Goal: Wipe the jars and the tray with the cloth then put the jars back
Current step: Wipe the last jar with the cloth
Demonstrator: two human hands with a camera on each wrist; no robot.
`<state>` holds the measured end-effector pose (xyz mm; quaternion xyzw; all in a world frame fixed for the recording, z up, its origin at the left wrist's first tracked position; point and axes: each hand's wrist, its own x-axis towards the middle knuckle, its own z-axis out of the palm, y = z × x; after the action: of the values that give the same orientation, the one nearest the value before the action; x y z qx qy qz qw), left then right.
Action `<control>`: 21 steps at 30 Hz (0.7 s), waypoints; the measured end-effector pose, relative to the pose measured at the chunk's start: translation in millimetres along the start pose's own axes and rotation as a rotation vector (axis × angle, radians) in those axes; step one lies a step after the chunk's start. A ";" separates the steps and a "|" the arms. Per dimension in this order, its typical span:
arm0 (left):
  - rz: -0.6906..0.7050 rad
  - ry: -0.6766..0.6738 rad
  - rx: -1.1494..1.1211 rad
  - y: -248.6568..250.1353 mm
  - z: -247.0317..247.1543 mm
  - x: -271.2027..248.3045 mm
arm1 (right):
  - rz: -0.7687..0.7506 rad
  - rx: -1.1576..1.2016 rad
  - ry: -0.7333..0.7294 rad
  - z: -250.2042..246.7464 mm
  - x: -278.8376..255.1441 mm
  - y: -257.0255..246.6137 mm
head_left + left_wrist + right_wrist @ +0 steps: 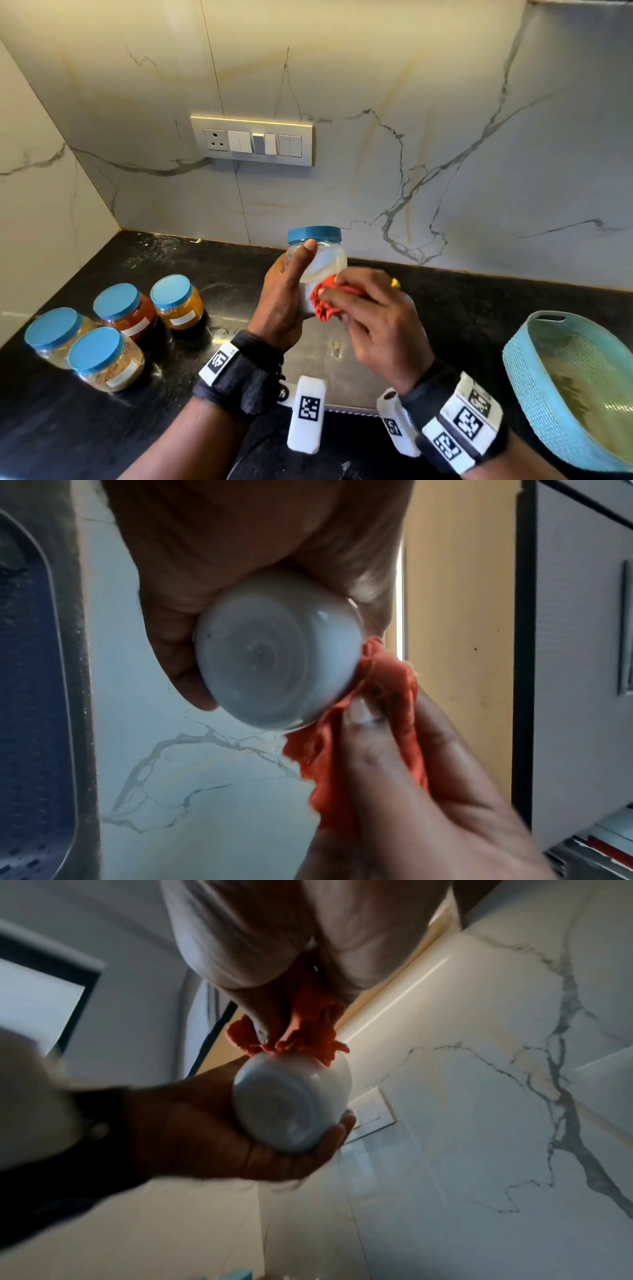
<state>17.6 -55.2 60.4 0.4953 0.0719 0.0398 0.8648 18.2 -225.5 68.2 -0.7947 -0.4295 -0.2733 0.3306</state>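
My left hand point(291, 294) grips a white-filled jar point(323, 260) with a blue lid, held upright above the black counter. The jar's round base point(270, 666) faces the left wrist camera and shows again as the base point(291, 1107) in the right wrist view. My right hand point(363, 308) holds a bunched red-orange cloth point(323, 303) and presses it against the jar's lower right side. That cloth point(377, 723) bunches beside the base, and the cloth point(301, 1031) sits on the jar's wall. The blue woven tray point(534, 383) stands at the right, holding no jars.
Several blue-lidded jars stand at the left of the counter: a yellow one point(178, 301), a red one point(126, 311), a brown one point(102, 359) and a pale one point(54, 335). A switch panel point(251, 140) is on the marble wall behind.
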 end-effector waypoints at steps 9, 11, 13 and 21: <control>0.028 -0.002 0.015 3.0 8.6 -2.6 | 0.164 0.075 0.190 -2.6 34.2 24.2; -0.001 0.014 -0.031 8.0 5.4 -0.8 | 0.085 0.069 0.129 -0.9 21.8 14.1; -0.029 0.021 -0.062 8.9 0.3 0.6 | -0.003 0.059 0.069 0.1 5.3 2.8; -0.042 -0.021 0.016 6.6 11.8 -6.6 | 0.203 0.122 0.209 -4.4 41.0 30.0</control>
<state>13.1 -62.8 72.6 0.5010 0.0738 0.0159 0.8622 63.1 -220.6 91.7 -0.7796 -0.3259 -0.2930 0.4473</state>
